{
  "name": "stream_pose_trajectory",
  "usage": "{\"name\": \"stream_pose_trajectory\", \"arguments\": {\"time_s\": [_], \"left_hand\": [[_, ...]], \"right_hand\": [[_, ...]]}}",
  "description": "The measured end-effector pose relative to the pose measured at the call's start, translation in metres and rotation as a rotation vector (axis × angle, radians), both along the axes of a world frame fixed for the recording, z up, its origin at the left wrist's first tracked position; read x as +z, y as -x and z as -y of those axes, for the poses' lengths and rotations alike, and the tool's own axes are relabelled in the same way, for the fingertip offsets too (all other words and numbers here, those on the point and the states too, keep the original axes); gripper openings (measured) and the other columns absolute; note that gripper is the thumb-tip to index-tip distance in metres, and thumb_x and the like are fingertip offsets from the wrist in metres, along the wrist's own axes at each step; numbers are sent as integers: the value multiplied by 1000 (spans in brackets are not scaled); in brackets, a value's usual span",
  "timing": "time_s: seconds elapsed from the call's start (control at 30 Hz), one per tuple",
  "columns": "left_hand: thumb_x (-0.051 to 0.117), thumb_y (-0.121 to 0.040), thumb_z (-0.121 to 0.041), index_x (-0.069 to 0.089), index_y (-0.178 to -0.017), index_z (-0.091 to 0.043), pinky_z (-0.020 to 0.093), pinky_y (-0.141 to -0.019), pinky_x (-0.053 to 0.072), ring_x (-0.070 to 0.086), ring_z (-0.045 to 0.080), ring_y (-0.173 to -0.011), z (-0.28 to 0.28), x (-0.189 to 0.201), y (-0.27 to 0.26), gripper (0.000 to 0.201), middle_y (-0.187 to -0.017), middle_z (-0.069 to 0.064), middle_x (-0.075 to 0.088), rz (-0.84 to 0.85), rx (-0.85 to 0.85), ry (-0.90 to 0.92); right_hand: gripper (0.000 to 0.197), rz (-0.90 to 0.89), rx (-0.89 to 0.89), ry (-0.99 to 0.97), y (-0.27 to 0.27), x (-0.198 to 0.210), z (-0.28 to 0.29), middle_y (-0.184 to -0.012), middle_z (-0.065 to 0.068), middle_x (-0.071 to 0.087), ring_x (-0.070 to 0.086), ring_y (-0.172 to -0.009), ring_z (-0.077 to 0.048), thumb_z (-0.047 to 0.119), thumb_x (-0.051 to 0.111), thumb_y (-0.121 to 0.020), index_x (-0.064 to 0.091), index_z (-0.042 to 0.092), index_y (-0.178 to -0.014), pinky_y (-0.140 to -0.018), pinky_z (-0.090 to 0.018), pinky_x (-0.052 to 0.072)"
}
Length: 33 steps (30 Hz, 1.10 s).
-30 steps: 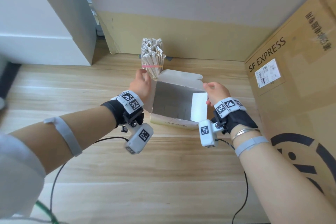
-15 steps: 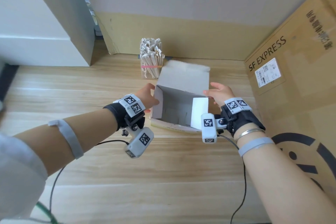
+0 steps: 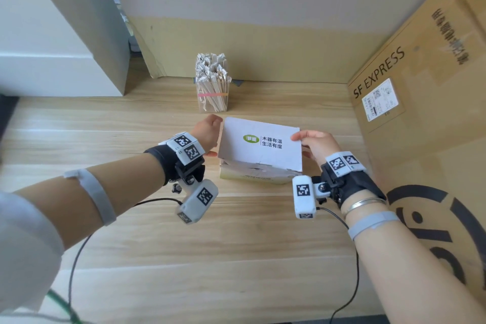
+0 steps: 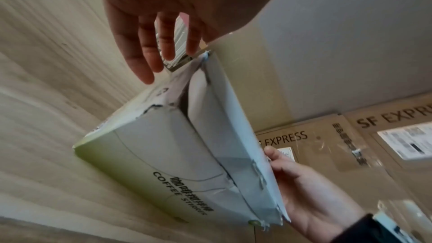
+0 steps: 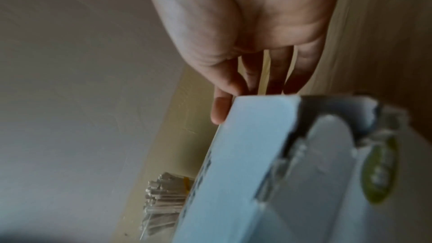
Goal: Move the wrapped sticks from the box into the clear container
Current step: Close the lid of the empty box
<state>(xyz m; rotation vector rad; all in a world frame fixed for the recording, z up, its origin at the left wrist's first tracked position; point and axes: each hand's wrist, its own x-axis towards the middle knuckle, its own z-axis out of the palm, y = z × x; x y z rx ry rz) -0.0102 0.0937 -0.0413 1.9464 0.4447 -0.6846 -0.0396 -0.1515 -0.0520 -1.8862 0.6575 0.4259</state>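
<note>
The white coffee-stirrer box (image 3: pixel 252 173) stands mid-table with its lid (image 3: pixel 260 144) folded down over the opening, so the inside is hidden. My left hand (image 3: pixel 206 133) lies against the box's left side with straight fingers (image 4: pixel 142 47) by the far corner. My right hand (image 3: pixel 313 143) pinches the lid's right edge, thumb on top, fingers (image 5: pixel 275 73) behind it. The clear container (image 3: pixel 213 98) stands behind the box, packed with wrapped sticks (image 3: pixel 211 68) held by a rubber band. No stick is in either hand.
A large SF EXPRESS carton (image 3: pixel 410 102) walls off the right side. A white cabinet (image 3: pixel 52 42) stands at the back left, and a wall runs behind the container. Cables trail from both wrists over the wooden tabletop (image 3: pixel 236 258) in front.
The lid, open and upright before, has swung down over the box. Both hands came nearer to me with it, the right one keeping hold of the lid's edge.
</note>
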Motion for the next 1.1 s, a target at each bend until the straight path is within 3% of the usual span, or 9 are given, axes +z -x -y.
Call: {"name": "stream_pose_trajectory", "arguments": {"time_s": [0.13,0.3,0.4,0.6,0.73,0.83,0.9,1.03,1.1], "left_hand": [[48,-93,-37,35,-141,-27,47,-113,29,29,35,-135,9,2,10,51,-147,17,23,261,-354,-184],[72,-65,-55,25,-138,-51,56,-115,13,-3,33,-143,21,4,25,87,-156,0,3,288,-696,-351],[77,-57,-56,20,-136,-58,55,-116,10,-5,33,-143,20,0,26,97,-156,-2,1,290,-749,-412],[75,-59,-57,20,-135,-58,55,-115,15,3,32,-142,20,2,23,94,-153,-1,10,329,-723,-431],[75,-58,-59,19,-135,-59,57,-114,16,-1,33,-142,19,2,25,95,-155,-3,0,278,-734,-418],[63,-73,-59,17,-139,-54,54,-116,17,4,37,-143,22,4,26,81,-156,3,-6,205,-534,-297],[59,-82,-49,12,-143,-47,47,-117,21,16,37,-143,22,6,22,77,-156,10,-4,153,-317,-173],[63,-83,-39,-8,-146,-37,45,-83,49,45,42,-126,21,6,20,95,-153,16,21,-2,-189,-73],[64,-83,-37,-11,-146,-36,49,-76,50,46,42,-124,24,5,25,97,-154,12,20,-31,-171,-43]], "right_hand": [[39,41,-64,-11,0,0,-9,-89,3,70,62,-106,-25,5,48,-84,67,24,-55,-98,-40,46],[31,110,-21,-1,1,7,-22,-71,9,58,51,-83,-19,9,52,-85,60,26,-61,-70,-29,37],[31,135,15,15,3,9,-24,-69,7,55,46,-76,-16,9,51,-88,58,26,-64,-59,-26,34],[29,145,31,21,2,9,-22,-72,7,53,45,-71,-16,7,51,-87,57,27,-68,-60,-26,35],[11,159,69,87,5,7,-24,-104,1,61,55,-87,-19,13,60,-85,57,23,-82,-73,-29,45],[16,180,76,92,8,1,-27,-120,-3,60,59,-101,-25,20,68,-82,55,27,-89,-88,-36,47],[37,193,96,90,11,0,-30,-133,-1,51,47,-121,-16,21,69,-82,52,20,-115,-98,-25,36],[73,178,119,73,14,-4,-37,-153,-1,30,24,-143,-15,21,68,-85,27,16,-145,-104,-17,19],[80,165,135,99,14,-8,-40,-156,-3,25,23,-145,-16,19,67,-85,18,18,-149,-107,-19,20]]}}
